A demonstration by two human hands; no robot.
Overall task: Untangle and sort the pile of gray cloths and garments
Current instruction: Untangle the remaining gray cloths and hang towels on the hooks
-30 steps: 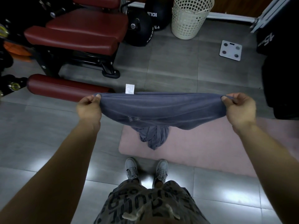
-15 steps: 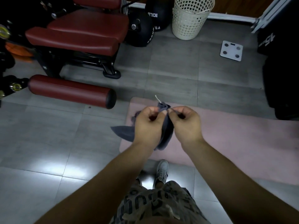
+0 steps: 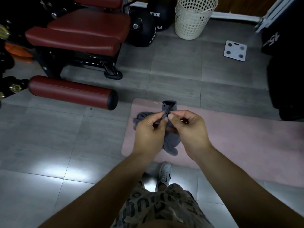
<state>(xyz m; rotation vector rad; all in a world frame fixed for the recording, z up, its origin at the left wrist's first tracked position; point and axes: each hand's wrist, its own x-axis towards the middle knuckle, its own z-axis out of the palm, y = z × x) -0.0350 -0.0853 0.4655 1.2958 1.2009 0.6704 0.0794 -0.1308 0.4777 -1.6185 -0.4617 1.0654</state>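
Observation:
A gray cloth hangs folded between my two hands above the pink mat. My left hand pinches its upper edge with thumb and forefinger. My right hand pinches the same edge right beside it, so the fingertips nearly touch. A short bunch of the cloth sticks up above the fingers, with a thin white tag thread at its top. The rest droops down between my wrists and behind my left hand. No other gray cloths show in this view.
A dark red padded gym bench and its roller pad stand at the left. A cream perforated basket is at the back, a white scale to its right, black weight balls beside the bench. Dark equipment fills the right edge.
A second ago my hands held the cloth stretched wide apart. They came together, folding the cloth in half, and now pinch its top edge side by side, a little lower.

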